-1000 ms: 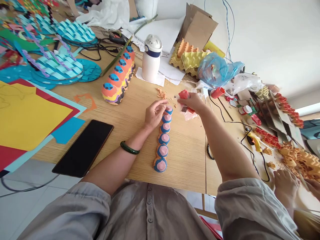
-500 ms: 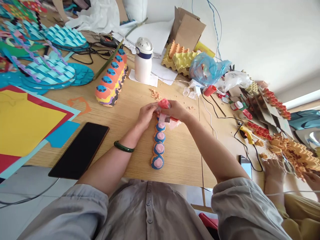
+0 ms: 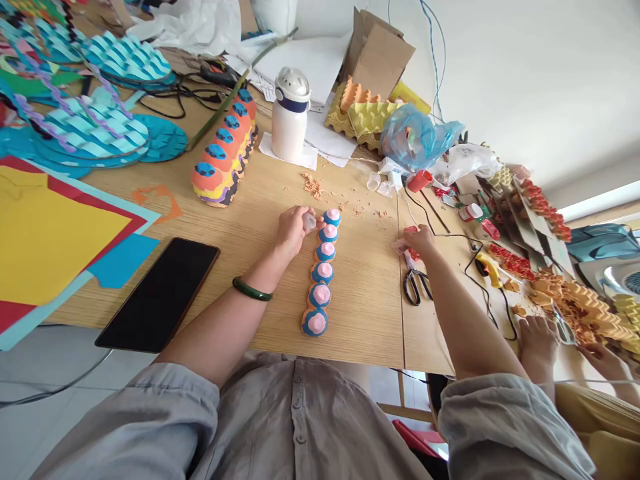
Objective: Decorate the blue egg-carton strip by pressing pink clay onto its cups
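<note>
A row of egg-carton bumps (image 3: 324, 272), blue with pink tops and orange edges, runs away from me along the table. Just left of its far end is my left hand (image 3: 291, 233), its fingers closed on a small translucent whitish lump (image 3: 309, 223), whose kind I cannot make out. My right hand (image 3: 424, 240) is low over the table on the right, fingers closed on a crumpled clear wrapper with red-pink stuff (image 3: 400, 247). Black-handled scissors (image 3: 414, 288) lie right below that hand.
A painted egg-carton strip (image 3: 225, 150) and a white bottle (image 3: 290, 120) stand farther back. At left lie a black tablet (image 3: 160, 293) and coloured paper (image 3: 60, 240). Orange scraps (image 3: 313, 185) are scattered ahead. A co-worker's hands (image 3: 539, 340) are at far right.
My hands have parted. The right one has carried the red-pink wrapper away to the right, showing the row's far end and the scissors. My left hand stays near the row with the small lump.
</note>
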`<act>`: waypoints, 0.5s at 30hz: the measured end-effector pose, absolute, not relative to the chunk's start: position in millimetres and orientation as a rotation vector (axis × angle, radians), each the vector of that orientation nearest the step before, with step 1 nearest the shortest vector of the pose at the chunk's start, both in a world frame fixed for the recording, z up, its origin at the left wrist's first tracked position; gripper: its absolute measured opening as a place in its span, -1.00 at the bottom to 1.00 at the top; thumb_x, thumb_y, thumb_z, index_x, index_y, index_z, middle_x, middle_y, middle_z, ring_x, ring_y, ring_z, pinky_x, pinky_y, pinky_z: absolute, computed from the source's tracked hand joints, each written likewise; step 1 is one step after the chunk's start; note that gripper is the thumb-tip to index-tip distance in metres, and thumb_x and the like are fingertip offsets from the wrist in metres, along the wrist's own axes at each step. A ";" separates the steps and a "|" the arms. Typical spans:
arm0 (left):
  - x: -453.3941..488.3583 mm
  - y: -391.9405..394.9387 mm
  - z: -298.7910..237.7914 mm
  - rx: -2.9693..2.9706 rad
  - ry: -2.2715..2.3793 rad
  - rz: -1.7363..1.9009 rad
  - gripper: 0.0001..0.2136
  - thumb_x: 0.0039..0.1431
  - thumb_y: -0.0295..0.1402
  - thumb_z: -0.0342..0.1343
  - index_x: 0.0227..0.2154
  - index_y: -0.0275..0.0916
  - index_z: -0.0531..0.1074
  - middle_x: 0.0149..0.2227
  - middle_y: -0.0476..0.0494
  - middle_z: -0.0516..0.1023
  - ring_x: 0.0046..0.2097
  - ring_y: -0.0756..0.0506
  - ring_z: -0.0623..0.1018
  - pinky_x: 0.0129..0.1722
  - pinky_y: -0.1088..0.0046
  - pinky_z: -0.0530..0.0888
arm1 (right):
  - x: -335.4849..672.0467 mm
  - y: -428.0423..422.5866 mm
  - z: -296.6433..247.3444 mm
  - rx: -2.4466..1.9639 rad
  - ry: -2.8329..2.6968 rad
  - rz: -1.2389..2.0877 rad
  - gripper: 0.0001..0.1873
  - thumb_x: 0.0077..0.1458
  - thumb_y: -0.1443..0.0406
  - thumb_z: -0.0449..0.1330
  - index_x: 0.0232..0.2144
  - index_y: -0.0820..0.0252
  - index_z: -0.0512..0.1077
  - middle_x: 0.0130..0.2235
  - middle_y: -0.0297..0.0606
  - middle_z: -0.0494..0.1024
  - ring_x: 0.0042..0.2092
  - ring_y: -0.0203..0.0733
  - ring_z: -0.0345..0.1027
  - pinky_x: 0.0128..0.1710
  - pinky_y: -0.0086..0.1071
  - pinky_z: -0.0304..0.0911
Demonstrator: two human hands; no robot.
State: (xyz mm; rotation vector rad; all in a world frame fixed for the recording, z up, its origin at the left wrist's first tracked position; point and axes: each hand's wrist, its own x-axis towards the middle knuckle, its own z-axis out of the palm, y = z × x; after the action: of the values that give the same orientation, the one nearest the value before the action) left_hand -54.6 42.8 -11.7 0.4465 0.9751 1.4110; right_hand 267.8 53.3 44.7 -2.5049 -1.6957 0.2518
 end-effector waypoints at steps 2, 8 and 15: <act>-54.7 42.4 -14.1 0.487 1.002 1.428 -0.94 0.02 -0.42 0.13 -0.48 -0.26 0.36 -0.50 0.01 0.43 -0.52 0.06 0.47 -0.51 0.52 0.46 | 264.7 48.0 27.4 -2.558 -1.588 0.165 -0.68 0.31 0.25 0.13 0.05 0.24 0.45 0.07 0.10 0.49 0.12 0.14 0.38 0.06 0.00 0.37; -49.4 35.7 -21.1 1.028 1.216 1.433 -0.76 0.11 -0.21 0.27 -0.21 -0.23 0.53 -0.24 -0.13 0.55 -0.26 -0.05 0.56 -0.30 0.45 0.53 | 243.7 56.7 8.3 -2.617 -1.374 0.086 -0.61 0.25 0.30 0.04 0.08 0.29 0.41 0.13 0.21 0.39 0.19 0.25 0.22 0.06 -0.04 0.25; -44.9 38.8 -36.3 1.690 1.253 1.300 -0.51 0.08 -0.22 0.35 0.09 -0.17 0.53 0.17 -0.26 0.46 0.23 -0.20 0.45 0.30 0.22 0.39 | 182.9 105.8 -1.7 -2.538 -1.408 0.153 -0.66 0.20 0.35 0.05 -0.01 0.28 0.44 0.10 0.15 0.40 0.18 0.22 0.21 0.15 -0.05 0.16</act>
State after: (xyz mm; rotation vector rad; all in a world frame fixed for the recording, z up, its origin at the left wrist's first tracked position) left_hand -44.9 38.8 -36.3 1.6905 1.2533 1.2999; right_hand 182.9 105.8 -1.7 -2.5384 -1.4081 0.1527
